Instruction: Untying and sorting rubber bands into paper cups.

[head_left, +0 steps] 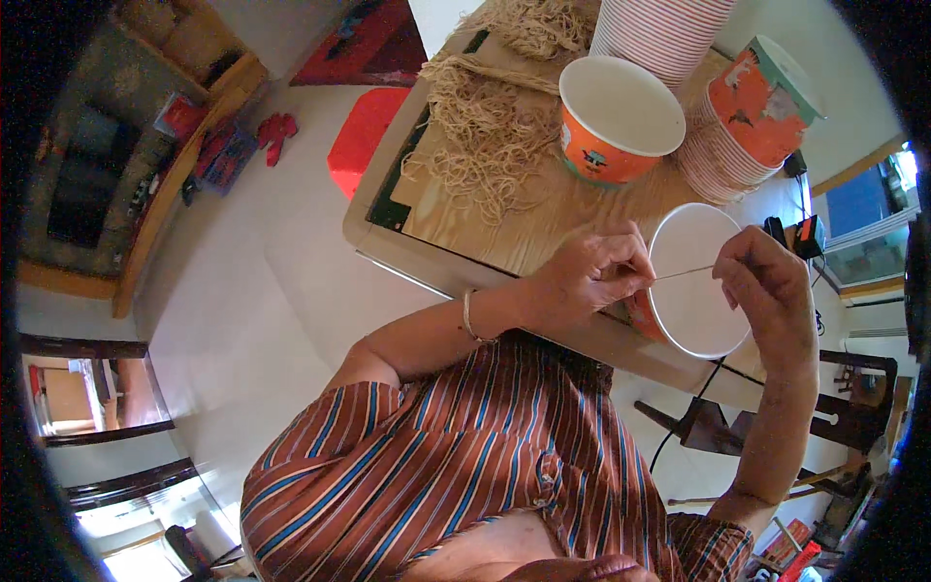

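A thin pale string (685, 273) runs taut between my two hands. My left hand (593, 274) pinches one end between thumb and fingertips, a bracelet on its wrist. My right hand (768, 291) holds the other end, fingers curled. Just beneath them stands a paper bucket (700, 328) with a white inside and an orange outer wall, at the table's near edge. Its bottom is partly covered from view by the hands. Loose beige strands (485, 145), tangled and stringlike, are heaped on the table to the left.
A second orange paper bucket (601, 160) stands beyond my left hand. Behind it rises a tall stack of paper buckets (664, 44); another stack (742, 116) leans at the right. A red stool (364, 136) is beside the wooden tabletop (446, 228). A black cable (687, 417) hangs off the near edge.
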`<action>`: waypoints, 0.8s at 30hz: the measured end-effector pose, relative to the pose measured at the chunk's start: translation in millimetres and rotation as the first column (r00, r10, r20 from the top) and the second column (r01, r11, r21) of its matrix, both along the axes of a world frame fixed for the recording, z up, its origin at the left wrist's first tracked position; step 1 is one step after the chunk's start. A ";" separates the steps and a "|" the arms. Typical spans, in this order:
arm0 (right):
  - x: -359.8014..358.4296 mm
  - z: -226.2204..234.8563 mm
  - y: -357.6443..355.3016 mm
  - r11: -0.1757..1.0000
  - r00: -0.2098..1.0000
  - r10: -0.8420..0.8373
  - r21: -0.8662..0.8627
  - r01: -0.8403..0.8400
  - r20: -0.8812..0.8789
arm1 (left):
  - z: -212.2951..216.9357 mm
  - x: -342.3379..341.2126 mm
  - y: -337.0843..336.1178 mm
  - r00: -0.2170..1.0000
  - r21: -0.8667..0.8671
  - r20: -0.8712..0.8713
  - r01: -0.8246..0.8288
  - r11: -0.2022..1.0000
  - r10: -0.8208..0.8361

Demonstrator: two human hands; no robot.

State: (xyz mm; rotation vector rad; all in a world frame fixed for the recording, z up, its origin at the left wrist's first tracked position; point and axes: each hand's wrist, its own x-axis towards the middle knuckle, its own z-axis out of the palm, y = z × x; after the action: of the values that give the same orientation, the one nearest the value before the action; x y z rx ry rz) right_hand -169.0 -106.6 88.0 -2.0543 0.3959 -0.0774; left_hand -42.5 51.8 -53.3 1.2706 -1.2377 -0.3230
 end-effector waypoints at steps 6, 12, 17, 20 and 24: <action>-1.4 7.1 -11.1 0.984 0.997 0.072 -0.164 -0.073 -0.014 | -3.5 6.4 1.4 0.995 0.005 -0.045 0.095 0.996 -0.094; -7.8 18.4 -70.6 0.890 0.982 0.024 -0.443 -0.107 -0.189 | -1.5 -0.9 -0.5 0.998 0.001 -0.037 0.054 0.999 -0.054; -19.9 12.5 -108.1 0.949 0.999 -0.002 -0.314 -0.010 -0.037 | 5.1 -3.4 -4.0 0.961 0.021 -0.255 0.117 0.993 -0.108; -6.1 13.1 -106.1 0.973 0.984 -0.142 -0.200 0.119 -0.106 | 13.4 3.8 -5.1 0.941 0.104 -0.315 0.161 0.981 -0.121; 8.7 -32.2 -123.1 0.976 0.974 -0.219 -0.024 0.218 -0.060 | 22.9 -0.6 -10.9 0.956 0.202 -0.278 0.151 0.968 -0.091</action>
State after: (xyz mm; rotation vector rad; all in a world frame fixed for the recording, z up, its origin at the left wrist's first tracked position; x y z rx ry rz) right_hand -160.3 -229.7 55.8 -2.0269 0.6619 -0.1503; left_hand -43.1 40.9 -30.4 1.2924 -1.0702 -0.7161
